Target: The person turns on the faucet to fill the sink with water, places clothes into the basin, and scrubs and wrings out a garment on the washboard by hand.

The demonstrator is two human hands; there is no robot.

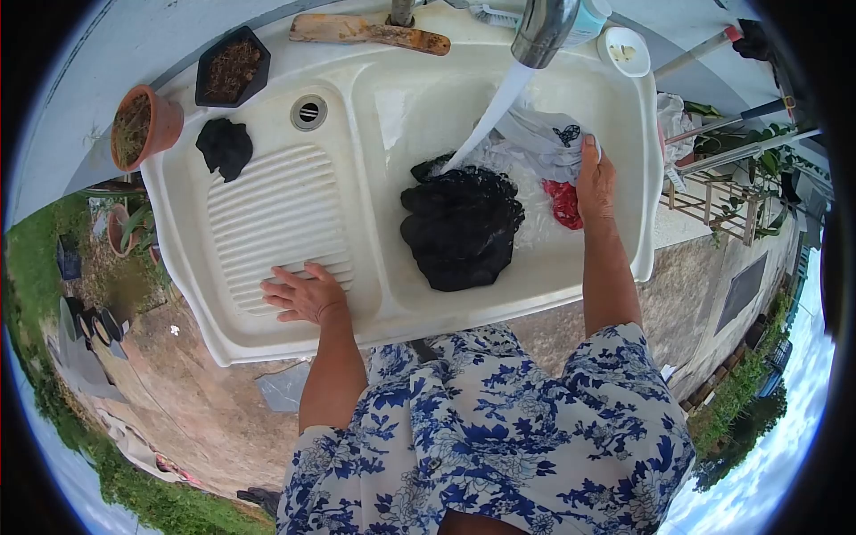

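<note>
My left hand (pixel 308 294) lies flat with spread fingers on the ribbed washboard (pixel 276 223) of a white sink, holding nothing. At the right side of the basin (pixel 428 303), my right hand (pixel 596 183) grips the edge of a wet pale grey-white cloth (pixel 539 147) with a dark print, thumb on top. Just beside that hand is a small red cloth (pixel 563 203). A soaked black cloth (pixel 464 227) sits bunched in the basin, apart from both hands. Water (pixel 490 116) runs from the metal faucet (pixel 546 31) onto it.
A small black cloth (pixel 225 149) lies on the washboard side, near the drain (pixel 308 113). Along the back rim are a terracotta pot (pixel 160 134), a black planter (pixel 234 67), a wooden board (pixel 370 34), a brush (pixel 493 15) and a white soap dish (pixel 623 52).
</note>
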